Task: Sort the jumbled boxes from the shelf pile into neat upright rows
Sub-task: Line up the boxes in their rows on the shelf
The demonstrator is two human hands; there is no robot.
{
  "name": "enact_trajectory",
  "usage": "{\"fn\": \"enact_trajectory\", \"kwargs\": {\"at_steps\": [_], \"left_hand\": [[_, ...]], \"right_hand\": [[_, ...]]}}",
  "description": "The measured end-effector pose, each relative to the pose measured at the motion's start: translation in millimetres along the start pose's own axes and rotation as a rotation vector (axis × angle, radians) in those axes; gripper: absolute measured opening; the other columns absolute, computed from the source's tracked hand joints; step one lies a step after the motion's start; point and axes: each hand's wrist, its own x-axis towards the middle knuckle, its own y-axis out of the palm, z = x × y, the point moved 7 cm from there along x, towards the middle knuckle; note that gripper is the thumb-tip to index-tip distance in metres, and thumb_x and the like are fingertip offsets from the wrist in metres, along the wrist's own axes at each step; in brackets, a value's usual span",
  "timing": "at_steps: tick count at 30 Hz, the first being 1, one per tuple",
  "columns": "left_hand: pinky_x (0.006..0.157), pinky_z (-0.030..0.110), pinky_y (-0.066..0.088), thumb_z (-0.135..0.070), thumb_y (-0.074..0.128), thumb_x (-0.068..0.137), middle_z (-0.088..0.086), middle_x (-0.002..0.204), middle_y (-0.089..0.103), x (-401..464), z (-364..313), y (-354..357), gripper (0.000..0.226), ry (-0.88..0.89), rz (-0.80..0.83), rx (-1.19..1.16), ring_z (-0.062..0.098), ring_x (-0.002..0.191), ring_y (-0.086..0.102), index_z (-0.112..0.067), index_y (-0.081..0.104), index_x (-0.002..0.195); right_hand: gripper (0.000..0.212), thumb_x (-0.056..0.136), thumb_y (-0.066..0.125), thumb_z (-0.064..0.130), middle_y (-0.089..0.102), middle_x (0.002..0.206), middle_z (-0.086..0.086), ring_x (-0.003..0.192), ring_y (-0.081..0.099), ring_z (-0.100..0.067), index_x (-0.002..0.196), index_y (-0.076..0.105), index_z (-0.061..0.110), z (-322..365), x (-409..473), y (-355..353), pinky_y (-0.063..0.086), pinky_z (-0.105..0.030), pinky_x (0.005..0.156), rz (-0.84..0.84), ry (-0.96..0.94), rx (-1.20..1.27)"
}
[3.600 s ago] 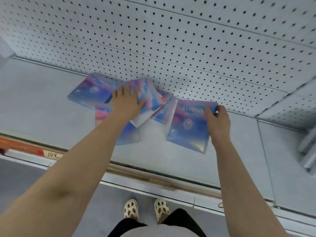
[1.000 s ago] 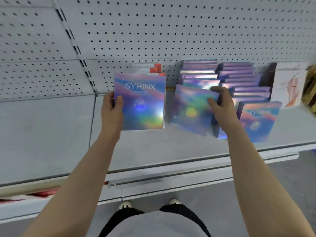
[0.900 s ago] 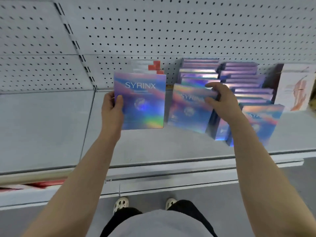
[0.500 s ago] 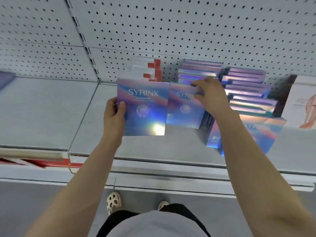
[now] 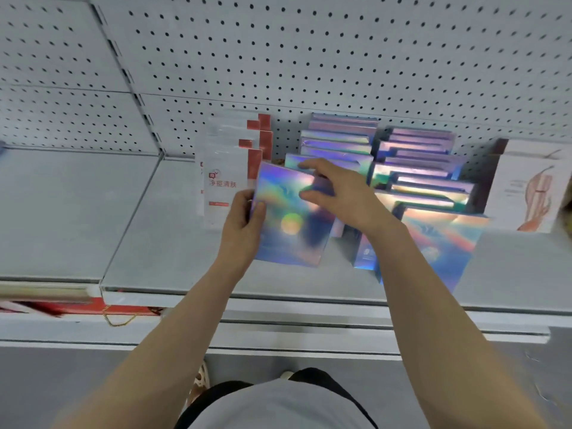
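holographic card catches the light on the box (image 5: 291, 218) that the left hand (image 5: 244, 230) grips by its left edge, thumb on the front face and the other fingers curled behind it. the box stands nearly upright just above the shelf (image 5: 139, 236), its face toward the camera, its top edge leaning a little to the left and away; whether its bottom edge touches the shelf i cannot tell. the right hand (image 5: 343, 196) reaches across from the right and pinches the top right corner of what looks like the same box, forefinger over the top edge and thumb on the face, though the blur leaves some doubt whether it holds this box or the one just behind. the middle row (image 5: 337, 144) lies straight behind the box, running from front to back toward the pegboard (image 5: 309, 57), and the box's face is already close to square with that row. so the move turns on a short push away from the body, with the box kept standing. the left hand sits lower and at the outer edge, the right hand is nearer the row. a second row (image 5: 424, 168) stands to the right, just beside the first, and white boxes (image 5: 226, 181) stand to the left, close to the left hand. judging by this, the box needs to go back against the row's front without knocking the white boxes.
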Motion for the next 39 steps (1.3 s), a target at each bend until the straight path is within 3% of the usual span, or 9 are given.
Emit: {"fn": "enact_trajectory", "kwargs": {"at_steps": [3,8,13,21,24,29,33,37,39], "left_hand": [[0.08,0.019,0.046,-0.031,0.046,0.089,-0.005,0.103,0.064,0,3,25,0.03,0.032,0.063,0.053,-0.003,0.088,0.058,-0.018,0.054,0.115],[0.106,0.038,0.043,-0.022,0.046,0.091,0.004,0.135,0.053,4,27,53,0.058,0.05,0.239,0.259,0.019,0.121,0.053,-0.019,0.037,0.148],[0.11,0.043,0.037,-0.008,0.05,0.096,0.011,0.144,0.039,8,33,64,0.071,0.062,0.268,0.448,0.026,0.129,0.041,-0.019,0.013,0.155],[0.108,0.036,0.039,-0.01,0.056,0.094,0.013,0.138,0.034,16,32,67,0.077,0.079,0.24,0.615,0.028,0.122,0.045,-0.017,0.008,0.155],[0.108,0.042,0.039,-0.011,0.056,0.093,0.014,0.135,0.035,20,36,67,0.079,0.047,0.253,0.618,0.031,0.121,0.047,-0.019,0.008,0.155],[0.106,0.042,0.041,-0.009,0.054,0.095,0.016,0.135,0.038,23,33,64,0.071,0.017,0.285,0.624,0.033,0.12,0.05,-0.015,0.016,0.155],[0.1,0.028,0.041,-0.009,0.052,0.095,0.014,0.13,0.049,18,20,51,0.06,0.049,0.274,0.629,0.027,0.116,0.055,-0.017,0.032,0.151],[0.1,0.033,0.046,-0.007,0.054,0.095,0.01,0.124,0.061,2,3,10,0.04,0.103,0.172,0.536,0.023,0.111,0.06,-0.014,0.055,0.135],[0.099,0.026,0.045,-0.009,0.054,0.095,0.003,0.121,0.065,-7,0,-23,0.034,0.093,0.113,0.508,0.015,0.108,0.062,-0.016,0.061,0.127]], "right_hand": [[0.035,0.089,0.069,0.018,0.063,0.122,0.002,0.113,0.055,-0.011,0.123,0.059,0.018,-13,-6,-9,0.04,-0.023,0.096,-0.005,-0.011,-0.019],[0.033,0.087,0.062,0.023,0.065,0.109,-0.007,0.104,0.058,-0.032,0.119,0.056,0.023,-41,-4,-15,0.044,-0.05,0.092,-0.067,0.042,-0.323],[0.043,0.082,0.073,0.021,0.061,0.11,-0.011,0.102,0.055,-0.036,0.122,0.06,0.016,-40,5,-19,0.036,-0.044,0.092,-0.18,0.018,-0.632],[0.054,0.065,0.082,0.011,0.059,0.106,-0.013,0.099,0.054,-0.038,0.117,0.066,0.013,-47,7,-12,0.046,-0.044,0.084,-0.266,0.01,-0.603],[0.054,0.064,0.083,0.01,0.057,0.109,-0.016,0.098,0.053,-0.039,0.115,0.066,0.011,-46,5,-11,0.048,-0.046,0.083,-0.288,0.013,-0.58],[0.055,0.069,0.083,0.013,0.056,0.111,-0.016,0.098,0.052,-0.039,0.12,0.063,0.01,-44,6,-12,0.046,-0.046,0.082,-0.252,0.024,-0.623],[0.049,0.076,0.077,0.013,0.056,0.114,-0.017,0.102,0.052,-0.039,0.123,0.062,0.011,-40,6,-11,0.043,-0.045,0.086,-0.251,0.034,-0.645],[0.041,0.081,0.071,0.013,0.057,0.114,-0.017,0.101,0.054,-0.04,0.121,0.063,0.009,-18,3,1,0.044,-0.045,0.089,-0.313,0.016,-0.598],[0.036,0.083,0.069,0.013,0.058,0.112,-0.017,0.099,0.055,-0.041,0.118,0.064,0.008,-1,1,18,0.046,-0.046,0.087,-0.342,-0.014,-0.561]]}}
